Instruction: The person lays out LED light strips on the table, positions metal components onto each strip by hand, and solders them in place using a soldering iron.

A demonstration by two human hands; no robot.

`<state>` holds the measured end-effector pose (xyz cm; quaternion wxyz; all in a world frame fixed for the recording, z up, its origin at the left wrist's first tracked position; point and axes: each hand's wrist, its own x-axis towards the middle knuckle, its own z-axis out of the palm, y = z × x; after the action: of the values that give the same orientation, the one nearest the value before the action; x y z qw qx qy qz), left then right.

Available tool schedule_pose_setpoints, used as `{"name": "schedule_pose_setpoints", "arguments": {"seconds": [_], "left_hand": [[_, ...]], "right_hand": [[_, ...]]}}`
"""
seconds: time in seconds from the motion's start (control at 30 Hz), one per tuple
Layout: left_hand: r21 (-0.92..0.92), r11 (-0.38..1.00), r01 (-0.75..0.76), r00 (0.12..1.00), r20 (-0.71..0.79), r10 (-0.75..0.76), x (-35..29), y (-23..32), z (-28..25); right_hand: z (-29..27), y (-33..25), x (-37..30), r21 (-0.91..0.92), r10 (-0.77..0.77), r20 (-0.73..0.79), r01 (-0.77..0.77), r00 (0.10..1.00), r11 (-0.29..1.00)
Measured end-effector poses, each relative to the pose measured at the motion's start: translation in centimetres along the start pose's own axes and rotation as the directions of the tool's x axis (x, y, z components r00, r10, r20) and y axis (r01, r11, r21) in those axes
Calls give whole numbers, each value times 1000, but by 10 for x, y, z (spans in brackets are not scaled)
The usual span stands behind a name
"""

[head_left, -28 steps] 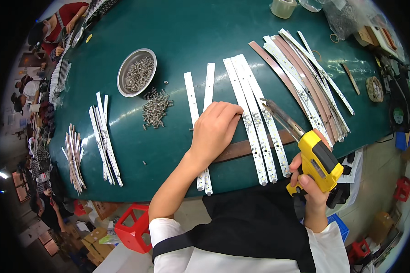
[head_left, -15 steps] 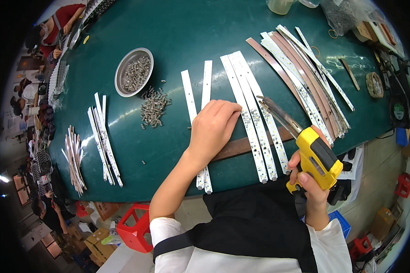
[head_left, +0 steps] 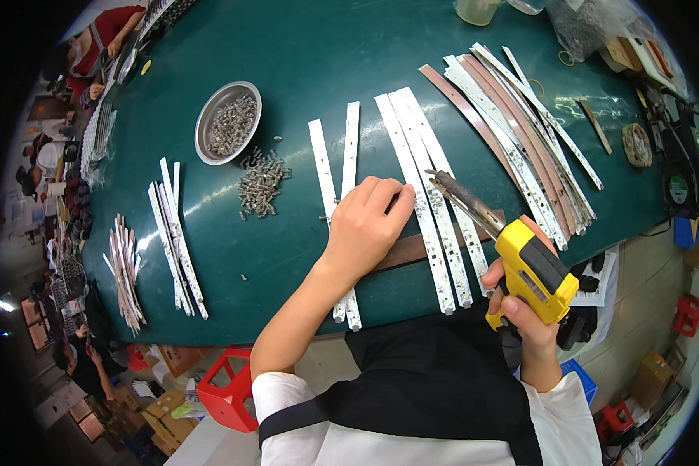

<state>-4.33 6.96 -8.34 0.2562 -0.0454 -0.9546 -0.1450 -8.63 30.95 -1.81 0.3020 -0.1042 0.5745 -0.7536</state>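
The right hand [head_left: 530,314] grips a yellow soldering gun [head_left: 532,268], tip over white strips [head_left: 436,268] near the tabletop's [head_left: 311,54] front edge, while the left hand [head_left: 367,225] is half curled, its hold impossible to tell.

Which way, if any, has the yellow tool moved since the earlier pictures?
Yes: the yellow tool has moved left, its metal tip further across the three white strips, which lie unmoved.

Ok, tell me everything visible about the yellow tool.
The yellow tool is gun-shaped, its plastic-looking casing set with a black panel. A dark, metal-looking barrel leads to the tip. It slants up and left, the tip overlapping white strips in view; contact is unclear. The right hand grips it, partly hiding the handle.
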Motion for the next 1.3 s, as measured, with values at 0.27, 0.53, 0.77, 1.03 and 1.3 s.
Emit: {"name": "schedule_pose_setpoints", "arguments": {"seconds": [0.27,0.53,0.77,1.03,1.3], "left_hand": [[-238,959,156,986,-10,-164,1,-4,-2],[-281,946,163,987,37,-159,0,-6,-5],[-388,865,317,946,66,-317,-1,-5,-5],[-304,922,240,970,44,-238,-2,-8,-4],[-293,926,239,970,40,-238,-3,-8,-3]], "right_hand": [[2,0,-3,30,17,-28,-16,999,999],[2,0,-3,11,13,-39,-13,999,1000],[1,1,-2,-14,69,29,-69,997,998],[4,-3,2,-57,95,74,-91,993,994],[7,-3,2,-72,84,75,-79,994,994]]}}
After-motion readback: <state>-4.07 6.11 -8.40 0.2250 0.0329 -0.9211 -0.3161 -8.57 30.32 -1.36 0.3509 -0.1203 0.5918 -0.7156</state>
